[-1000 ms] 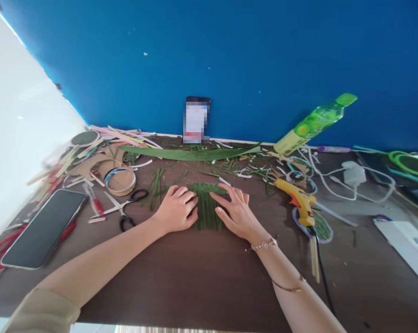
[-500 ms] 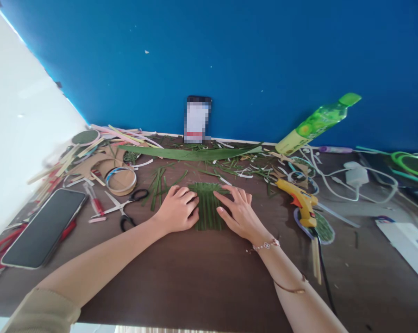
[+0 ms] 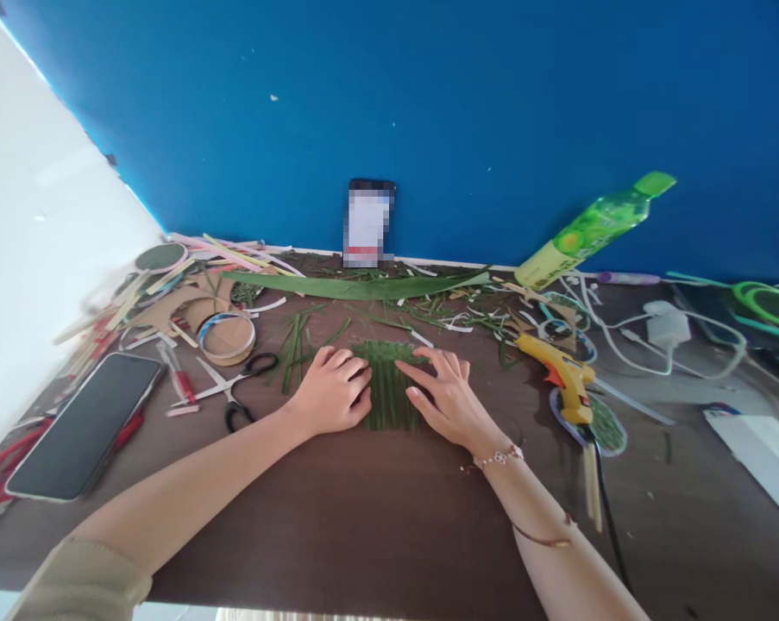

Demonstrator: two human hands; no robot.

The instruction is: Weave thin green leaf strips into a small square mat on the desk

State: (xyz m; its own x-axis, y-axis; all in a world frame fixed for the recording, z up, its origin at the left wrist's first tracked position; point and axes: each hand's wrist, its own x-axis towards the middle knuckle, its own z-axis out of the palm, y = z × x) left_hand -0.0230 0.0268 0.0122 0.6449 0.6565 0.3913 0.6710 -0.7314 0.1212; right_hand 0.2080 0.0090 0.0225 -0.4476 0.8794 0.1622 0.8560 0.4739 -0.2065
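Head view, near to far. The dark brown wooden desk [image 3: 376,517] fills the foreground; two bare forearms cross it, the left ending in a beige sleeve [image 3: 84,586], the right wearing a thin beaded bracelet [image 3: 499,457] at the wrist.

At mid-desk lies the flat woven mat of green leaf strips [image 3: 387,397], set between the two hands. The left hand [image 3: 330,392] rests on the mat's left edge, its grip narrow, fingers curled with knuckles up; whether they pinch a strip cannot be told. The right hand [image 3: 450,401] lies on the mat's right edge, its grip wide, fingers spread flat on the weave and holding nothing.

To the left lie a black smartphone [image 3: 84,427], face up, and black-handled scissors [image 3: 230,388] just beside the left hand. To the right lies a yellow hot-glue gun [image 3: 561,371], near the right hand but apart from it.

Beyond these are a cardboard tape ring [image 3: 226,336], loose green cuttings and a white charger with cable [image 3: 664,328]. A long uncut green leaf [image 3: 363,286] lies crosswise behind the mat. At the rear, an upright phone [image 3: 368,222] and a green plastic bottle [image 3: 593,228] stand against the blue wall [image 3: 428,103].
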